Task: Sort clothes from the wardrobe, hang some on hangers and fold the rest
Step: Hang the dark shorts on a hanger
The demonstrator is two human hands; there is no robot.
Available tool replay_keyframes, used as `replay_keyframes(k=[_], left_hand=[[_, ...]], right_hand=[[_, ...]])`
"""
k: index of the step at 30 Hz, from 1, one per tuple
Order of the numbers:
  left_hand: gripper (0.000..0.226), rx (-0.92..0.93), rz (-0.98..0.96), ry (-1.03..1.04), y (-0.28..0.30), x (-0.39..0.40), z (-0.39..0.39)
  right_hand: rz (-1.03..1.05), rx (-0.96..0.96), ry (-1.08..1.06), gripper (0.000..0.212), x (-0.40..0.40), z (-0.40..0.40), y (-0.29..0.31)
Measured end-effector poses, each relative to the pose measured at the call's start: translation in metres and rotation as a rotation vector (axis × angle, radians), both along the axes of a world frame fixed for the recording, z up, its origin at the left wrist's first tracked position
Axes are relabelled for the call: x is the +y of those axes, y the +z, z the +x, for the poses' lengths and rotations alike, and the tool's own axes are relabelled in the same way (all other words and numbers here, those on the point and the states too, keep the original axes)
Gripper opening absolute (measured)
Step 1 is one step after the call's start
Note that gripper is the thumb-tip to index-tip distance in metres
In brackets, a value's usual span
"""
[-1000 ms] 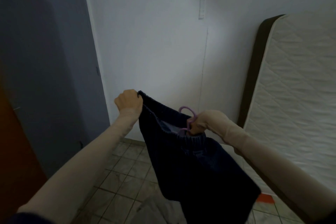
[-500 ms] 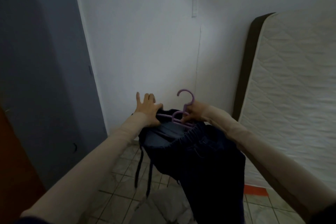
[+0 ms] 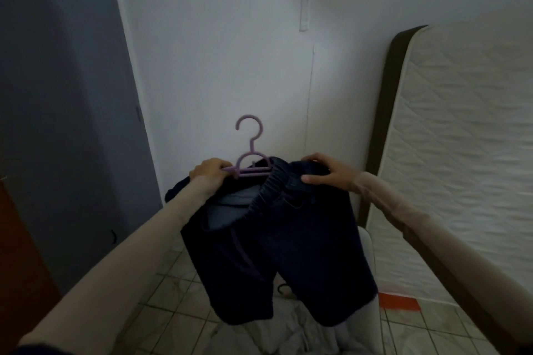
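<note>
White wall behind; left hand (image 3: 208, 173) grips purple hanger (image 3: 250, 163), right hand (image 3: 327, 171) pinches dark shorts (image 3: 277, 242) waistband. Elastic could slip off.

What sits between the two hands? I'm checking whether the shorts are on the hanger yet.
In the head view, the purple hanger and the dark shorts' elastic waistband span the stretch between the left hand and the right hand.
</note>
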State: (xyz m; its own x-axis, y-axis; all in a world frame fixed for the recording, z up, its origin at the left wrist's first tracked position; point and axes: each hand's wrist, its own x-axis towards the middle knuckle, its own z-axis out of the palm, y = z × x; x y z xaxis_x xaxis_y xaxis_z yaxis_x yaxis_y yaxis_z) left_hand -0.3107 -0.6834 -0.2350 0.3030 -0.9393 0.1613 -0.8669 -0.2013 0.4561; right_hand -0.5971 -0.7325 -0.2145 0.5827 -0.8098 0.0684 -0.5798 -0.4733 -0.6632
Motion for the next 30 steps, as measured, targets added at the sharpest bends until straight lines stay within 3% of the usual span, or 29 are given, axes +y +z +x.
replay_keyframes(k=[3,8,11,14,16,18,20,24,30], left_hand=[[0.013,0.085,0.052,0.020,0.003,0.002,0.014],[0.020,0.157,0.061,-0.018,0.002,0.004,0.020],[0.026,0.283,-0.007,0.008,-0.002,0.007,0.017],[0.050,0.387,0.011,-0.046,-0.002,0.009,0.011],[0.066,0.234,0.020,-0.037,-0.001,0.008,0.009],[0.063,-0.142,0.007,-0.020,0.003,0.003,0.005],[0.060,-0.337,0.002,-0.076,0.005,0.001,-0.003],[0.053,-0.385,0.023,-0.196,0.002,-0.004,-0.019],[0.052,-0.451,0.061,-0.235,0.002,-0.005,-0.022]], right_hand=[[-0.041,0.037,-0.026,0.059,-0.006,-0.013,-0.007],[-0.264,0.097,-0.034,0.019,-0.015,-0.012,-0.013],[-0.391,0.015,-0.105,0.018,-0.016,-0.011,-0.014],[-0.440,-0.021,-0.174,0.020,-0.022,-0.014,-0.006],[-0.475,-0.047,-0.231,0.022,-0.024,-0.018,0.002],[-0.523,-0.049,-0.303,0.024,-0.024,-0.019,0.005],[-0.554,-0.077,-0.385,0.026,-0.022,-0.018,0.005],[-0.507,-0.113,-0.513,0.030,-0.018,-0.016,0.009],[-0.436,0.049,-0.655,0.035,-0.014,-0.027,0.010]])
